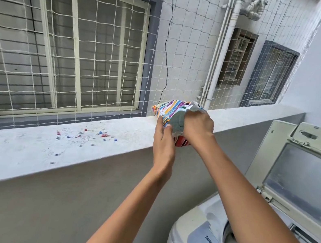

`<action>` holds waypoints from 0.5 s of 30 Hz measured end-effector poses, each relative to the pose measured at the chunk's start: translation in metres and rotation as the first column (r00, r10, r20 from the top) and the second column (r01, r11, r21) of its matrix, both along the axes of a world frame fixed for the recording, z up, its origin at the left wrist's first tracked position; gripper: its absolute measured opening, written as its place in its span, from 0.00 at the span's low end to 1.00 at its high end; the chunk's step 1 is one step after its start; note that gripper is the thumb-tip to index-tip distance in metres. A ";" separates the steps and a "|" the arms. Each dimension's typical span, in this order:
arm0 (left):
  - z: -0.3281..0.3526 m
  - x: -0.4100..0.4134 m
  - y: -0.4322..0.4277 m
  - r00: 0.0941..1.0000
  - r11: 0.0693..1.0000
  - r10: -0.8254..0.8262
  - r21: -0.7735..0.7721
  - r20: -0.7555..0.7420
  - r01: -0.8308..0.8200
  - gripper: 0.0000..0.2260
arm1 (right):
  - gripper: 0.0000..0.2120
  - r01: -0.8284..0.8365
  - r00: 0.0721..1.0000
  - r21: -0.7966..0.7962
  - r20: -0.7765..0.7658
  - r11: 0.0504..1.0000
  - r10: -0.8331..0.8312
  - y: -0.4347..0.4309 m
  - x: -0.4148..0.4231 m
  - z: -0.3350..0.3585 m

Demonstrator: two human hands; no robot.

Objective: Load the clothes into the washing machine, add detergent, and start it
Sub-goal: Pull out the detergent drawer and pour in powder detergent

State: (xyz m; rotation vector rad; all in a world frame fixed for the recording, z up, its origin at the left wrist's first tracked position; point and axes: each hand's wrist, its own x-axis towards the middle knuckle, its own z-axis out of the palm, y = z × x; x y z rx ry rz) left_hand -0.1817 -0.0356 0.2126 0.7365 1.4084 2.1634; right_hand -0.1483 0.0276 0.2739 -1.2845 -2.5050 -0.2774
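Netting [124, 55]: a white mesh stretches across the whole opening above the ledge, and a neighbouring wall with a big barred window [61, 44] shows through it.
Ledge [10, 155]: a pale, broad parapet top runs from lower left up to the right, just beside the machine.
Washing machine [198, 241]: a grey top-loader stands in the lower right corner; its lid [306, 179] is tipped up and open, and the right forearm reaches out over the tub's mouth.
Pipes [220, 57]: white drainpipes run down the far wall, behind the net and right of the window.
Detergent packet [173, 112]: a bright striped pouch rests on the ledge near its inner edge, left of the machine and well clear of it, with its torn top turned to the right.
Right grip [197, 125]: closed, fingers curled over the packet's crumpled top end.
Left grip [164, 141]: comes up from below, with thumb and fingers pinching the packet's near side.
Spilled grains [90, 134]: red and blue specks with white dust lie scattered on the ledge, left of the packet and apart from it.
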 end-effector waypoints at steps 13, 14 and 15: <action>0.007 0.004 -0.003 0.997 0.999 -0.050 0.013 0.052 0.049 0.20 | 0.09 -0.069 0.930 -0.016 -0.364 0.998 0.058 -0.003 0.007 -0.003; 0.007 0.004 -0.003 0.997 0.999 -0.051 0.019 0.055 0.050 0.20 | 0.09 -0.079 0.921 0.005 -0.383 0.997 0.075 -0.002 0.007 -0.005; 0.007 0.004 -0.001 0.997 0.999 -0.051 0.022 0.058 0.050 0.20 | 0.09 -0.088 0.912 0.035 -0.398 0.995 0.095 -0.001 0.008 -0.007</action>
